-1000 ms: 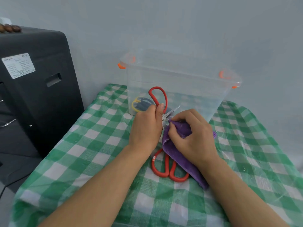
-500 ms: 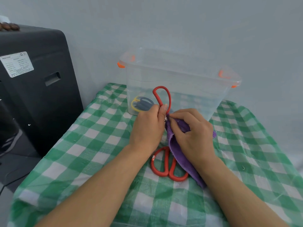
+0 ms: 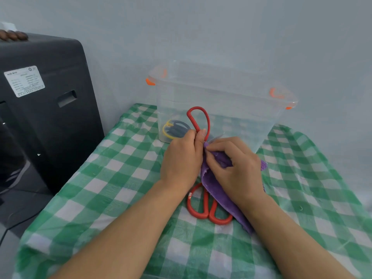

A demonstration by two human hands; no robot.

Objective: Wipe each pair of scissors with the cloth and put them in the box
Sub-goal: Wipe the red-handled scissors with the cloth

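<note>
My left hand [image 3: 182,162] grips a pair of red-handled scissors [image 3: 198,120] with one handle loop standing up above the fingers. My right hand [image 3: 234,170] pinches a purple cloth [image 3: 219,195] around the blades, which are mostly hidden. A second pair of red scissors [image 3: 201,206] lies on the tablecloth under my hands, partly covered by the cloth. Behind stands a clear plastic box [image 3: 221,91] with orange clips. Inside it, at the left, lies a pair of scissors with yellow and dark handles [image 3: 175,128].
A green and white checked tablecloth [image 3: 112,178] covers the table. A tall black machine [image 3: 44,109] with a white label stands at the left, close to the table's edge. A pale wall rises right behind the box.
My right hand has slid the cloth up along the blades toward the handles. The held scissors have tilted more upright and the blade tips no longer show.
</note>
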